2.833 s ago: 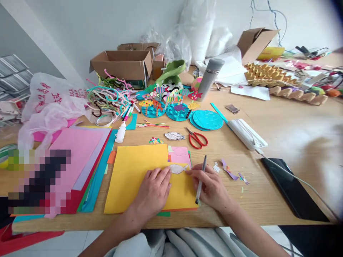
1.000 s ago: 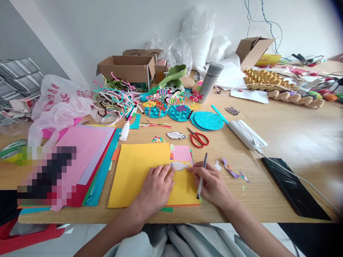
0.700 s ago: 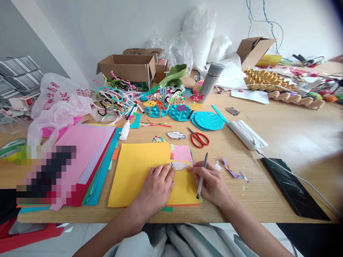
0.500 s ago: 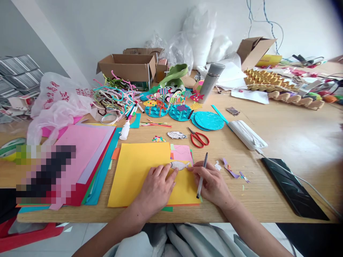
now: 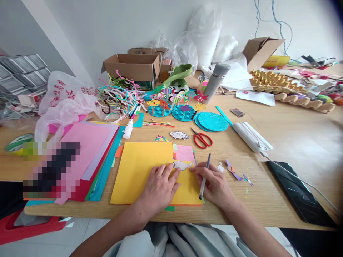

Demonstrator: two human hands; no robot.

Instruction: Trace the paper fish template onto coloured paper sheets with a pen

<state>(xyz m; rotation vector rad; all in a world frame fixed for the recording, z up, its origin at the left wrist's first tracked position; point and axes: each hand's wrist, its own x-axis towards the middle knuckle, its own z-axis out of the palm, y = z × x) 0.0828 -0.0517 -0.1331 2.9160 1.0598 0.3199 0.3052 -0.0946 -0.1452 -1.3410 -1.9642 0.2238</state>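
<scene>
On a yellow paper sheet [image 5: 139, 171] lies a white paper fish cutout [image 5: 182, 165], its tail pointing right. My left hand [image 5: 160, 187] rests flat on the sheet, fingers spread, with fingertips touching the fish's left end and lower edge. Between the fingers of my right hand [image 5: 215, 187] is a grey pen [image 5: 205, 176], tilted with its dark upper end away from me. That hand sits at the sheet's right edge, fingertips close to the fish's tail. A second paper fish with drawn scales [image 5: 179, 135] and red-handled scissors [image 5: 202, 139] lie beyond the sheet.
Coloured paper sheets [image 5: 88, 142] are stacked at left. Blue discs [image 5: 213, 121], a white glue bottle [image 5: 128, 129] and a grey flask [image 5: 216, 84] stand or lie farther back. At right are paper scraps [image 5: 234, 173], a white power strip [image 5: 252, 136] and a black phone [image 5: 297, 191].
The whole view has shifted slightly, with things appearing a little farther right. Both hands keep nearly the same places by the paper fish, and the pen stays in my right hand.
</scene>
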